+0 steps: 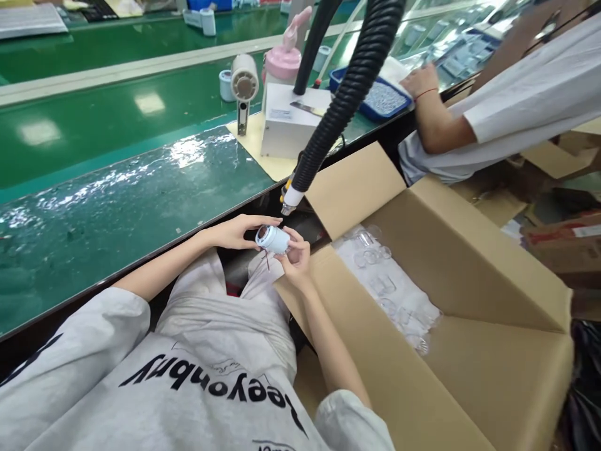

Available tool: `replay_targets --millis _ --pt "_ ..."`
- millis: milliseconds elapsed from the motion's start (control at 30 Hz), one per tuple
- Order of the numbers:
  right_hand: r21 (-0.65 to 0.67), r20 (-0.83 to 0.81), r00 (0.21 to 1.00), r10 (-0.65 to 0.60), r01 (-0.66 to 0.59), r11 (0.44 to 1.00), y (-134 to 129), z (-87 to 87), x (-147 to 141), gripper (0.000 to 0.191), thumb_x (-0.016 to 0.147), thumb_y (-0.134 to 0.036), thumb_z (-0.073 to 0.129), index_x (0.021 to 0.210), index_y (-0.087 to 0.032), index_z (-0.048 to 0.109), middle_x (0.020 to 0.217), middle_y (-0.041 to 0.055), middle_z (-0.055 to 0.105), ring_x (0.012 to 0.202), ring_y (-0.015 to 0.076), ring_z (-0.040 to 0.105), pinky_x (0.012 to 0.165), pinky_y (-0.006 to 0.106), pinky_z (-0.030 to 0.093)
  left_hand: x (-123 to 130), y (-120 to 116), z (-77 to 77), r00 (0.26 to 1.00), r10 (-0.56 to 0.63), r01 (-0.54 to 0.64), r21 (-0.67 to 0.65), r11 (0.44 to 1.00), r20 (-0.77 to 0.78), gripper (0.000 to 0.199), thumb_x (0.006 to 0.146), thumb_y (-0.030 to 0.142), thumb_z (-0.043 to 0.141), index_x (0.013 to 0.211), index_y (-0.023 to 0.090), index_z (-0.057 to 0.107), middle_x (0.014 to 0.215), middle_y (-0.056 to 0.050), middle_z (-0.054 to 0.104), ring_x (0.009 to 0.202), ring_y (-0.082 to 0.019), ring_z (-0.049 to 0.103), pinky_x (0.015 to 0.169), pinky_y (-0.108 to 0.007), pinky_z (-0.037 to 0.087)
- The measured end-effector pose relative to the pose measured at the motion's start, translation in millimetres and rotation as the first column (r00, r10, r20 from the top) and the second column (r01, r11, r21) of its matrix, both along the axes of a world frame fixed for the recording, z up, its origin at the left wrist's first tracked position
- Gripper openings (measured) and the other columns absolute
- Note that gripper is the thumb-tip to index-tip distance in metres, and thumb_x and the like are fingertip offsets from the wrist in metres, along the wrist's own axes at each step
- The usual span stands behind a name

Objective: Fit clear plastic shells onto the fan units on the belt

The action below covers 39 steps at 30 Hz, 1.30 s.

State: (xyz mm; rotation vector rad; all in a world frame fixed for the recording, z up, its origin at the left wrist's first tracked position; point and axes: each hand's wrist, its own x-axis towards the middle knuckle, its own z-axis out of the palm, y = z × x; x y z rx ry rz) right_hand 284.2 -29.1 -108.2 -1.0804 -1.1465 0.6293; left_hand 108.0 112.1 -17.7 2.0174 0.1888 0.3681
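A light blue cylinder-shaped housing (276, 240) with a dark reddish-brown round end and a thin dark wire hanging from it is between my hands, above my lap. My left hand (235, 232) holds its brown end, with fingers along the top and thumb underneath. At the other end, my right hand (297, 255) has its fingers and thumb closed round the blue side. Just above the housing is the white and metal nozzle (291, 199) of a black corrugated hose (345, 100).
An open cardboard box (498, 357) with clear plastic pieces (385, 285) stands at my right. On the green bench (141, 188) are a small fan-like device (245, 78), a white metal box (286, 134), a pink-lidded bottle (283, 59) and a blue tray (375, 116). A co-worker's arm (436, 119) is at right.
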Motion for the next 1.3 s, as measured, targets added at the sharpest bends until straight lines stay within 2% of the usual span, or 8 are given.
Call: replay_targets --millis 233,367,467,633,800,933,1100,1300 --pt "0.016 -0.062 0.996 0.057 -0.056 0.998 14.8 -6.0 10.0 0.043 0.082 -0.05 0.078 0.096 -0.027 0.044 0.139 0.0172 0.058 0.132 0.0265 0.058 0.105 0.05 0.05 6.5 14.4 -2.8 0.998 0.048 -0.05 -0.038 0.998 -0.034 0.07 0.075 0.027 0.085 0.141 0.02 0.061 0.15 -0.019 0.058 0.14 -0.029 0.057 0.115 -0.042 0.049" --pt "-0.047 -0.161 0.974 0.159 -0.168 0.985 9.5 4.3 9.1 0.055 0.073 -0.055 0.086 0.101 -0.026 0.05 0.139 0.018 0.059 0.132 0.0292 0.058 0.102 0.049 0.053 -3.2 4.5 3.5 0.997 0.054 -0.059 -0.076 0.995 -0.059 0.074 0.074 0.028 0.087 0.142 0.02 0.061 0.152 -0.02 0.056 0.141 -0.03 0.056 0.113 -0.042 0.051" --pt "-0.157 -0.266 0.937 0.228 -0.275 0.948 -2.5 19.1 6.0 0.062 0.072 -0.059 0.086 0.115 -0.026 0.055 0.128 0.0146 0.067 0.119 0.0276 0.067 0.097 0.046 0.057 -13.1 -9.2 7.8 0.995 0.067 -0.08 -0.202 0.976 -0.071 0.076 0.072 0.025 0.089 0.143 0.021 0.061 0.15 -0.019 0.059 0.133 -0.03 0.063 0.107 -0.039 0.056" --pt "-0.296 -0.294 0.922 0.25 -0.337 0.894 -30.4 50.8 -0.4 0.056 0.079 -0.054 0.083 0.126 -0.027 0.066 0.123 0.0096 0.072 0.11 0.0268 0.071 0.095 0.045 0.06 -29.7 -37.0 13.1 0.985 0.101 -0.158 -0.483 0.861 -0.142 0.084 0.072 0.026 0.09 0.149 0.021 0.056 0.126 -0.015 0.074 0.101 -0.023 0.077 0.093 -0.036 0.062" --pt "-0.377 -0.31 0.92 0.24 -0.351 0.857 -46.2 76.4 -6.2 0.054 0.075 -0.052 0.088 0.121 -0.029 0.075 0.118 0.0077 0.075 0.104 0.0271 0.072 0.091 0.043 0.063 -41.0 -58.9 19.9 0.975 0.128 -0.215 -0.623 0.752 -0.183 0.09 0.067 0.025 0.093 0.149 0.023 0.055 0.124 -0.012 0.076 0.1 -0.024 0.078 0.094 -0.037 0.062" --pt "-0.389 -0.341 0.911 0.231 -0.361 0.848 -47.6 84.6 -12.8 0.058 0.07 -0.056 0.09 0.118 -0.028 0.077 0.114 0.008 0.077 0.101 0.0265 0.073 0.089 0.041 0.063 -49.4 -68.3 23.5 0.974 0.147 -0.22 -0.594 0.774 -0.17 0.087 0.069 0.024 0.091 0.148 0.02 0.056 0.116 -0.01 0.079 0.1 -0.025 0.078 0.093 -0.037 0.062" --pt "-0.429 -0.288 0.925 0.249 -0.357 0.83 -50.5 84.8 -21.9 0.056 0.07 -0.054 0.091 0.117 -0.027 0.078 0.112 0.0071 0.078 0.1 0.027 0.074 0.089 0.042 0.064 -59.2 -73.7 19.4 0.976 0.169 -0.217 -0.544 0.811 -0.138 0.082 0.068 0.024 0.092 0.144 0.021 0.061 0.124 -0.011 0.077 0.1 -0.026 0.078 0.093 -0.036 0.063" --pt "-0.233 0.018 0.959 0.282 -0.271 0.934 -61.6 84.3 -28.7 0.037 0.084 -0.036 0.084 0.12 -0.031 0.075 0.14 0.0088 0.066 0.133 0.0307 0.061 0.11 0.052 0.054 -66.2 -80.7 22.8 0.98 0.196 -0.181 -0.548 0.816 -0.033 0.087 0.071 0.019 0.089 0.15 0.03 0.053 0.158 -0.015 0.05 0.133 -0.028 0.063 0.106 -0.038 0.056"
